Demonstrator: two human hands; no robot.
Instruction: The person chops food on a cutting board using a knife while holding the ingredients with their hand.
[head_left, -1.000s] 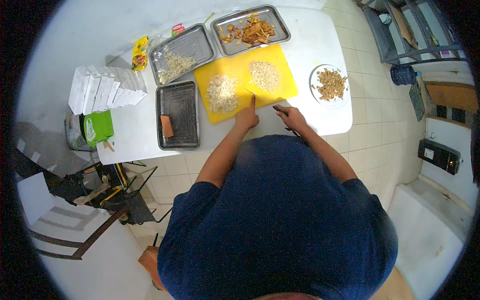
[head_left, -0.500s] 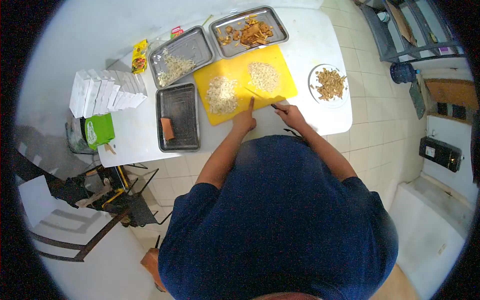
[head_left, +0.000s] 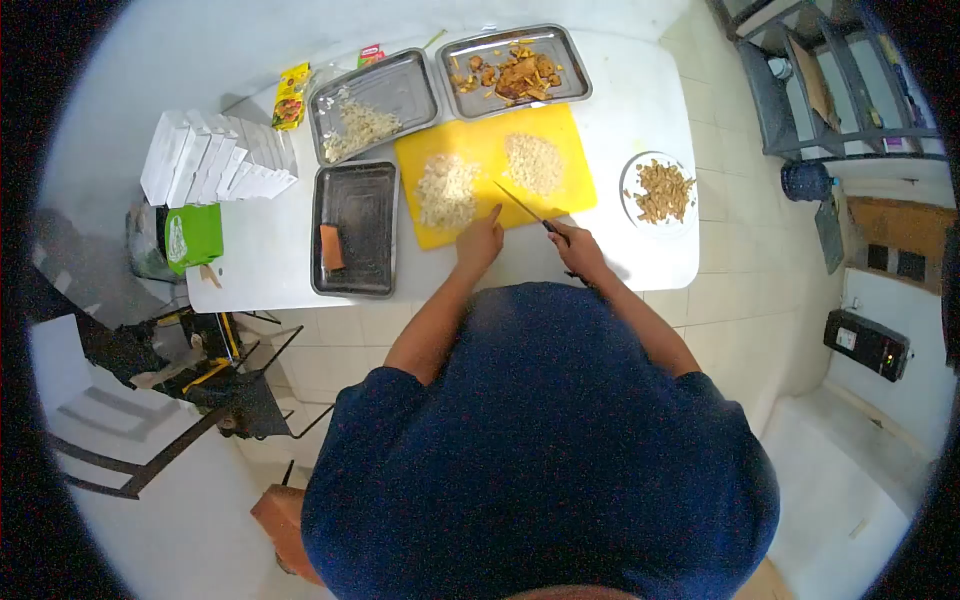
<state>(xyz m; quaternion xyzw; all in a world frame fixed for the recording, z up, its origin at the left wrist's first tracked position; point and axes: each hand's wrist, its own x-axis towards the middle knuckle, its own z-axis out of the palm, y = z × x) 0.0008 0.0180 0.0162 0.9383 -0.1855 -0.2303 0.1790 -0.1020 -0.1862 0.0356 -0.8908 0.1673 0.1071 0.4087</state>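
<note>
My right hand is wrapped round the dark handle of a knife, whose blade slants up and left over the yellow cutting board. At the board's near edge, my left hand stretches out its index finger and holds nothing that I can see. Two heaps of chopped pale food lie on the board: a whiter, larger heap on the left and a finer, beige heap on the right. The knife tip lies between them.
Left of the board, a dark tray bears an orange-brown block. Behind stand a tray of pale pieces and another of browned pieces. A plate of brown chunks sits right. White boxes stand at the left.
My right hand has brought the knife's handle further over the board's near edge, and the blade shows more clearly. My left hand stays near the edge. The whole view has shifted slightly.
</note>
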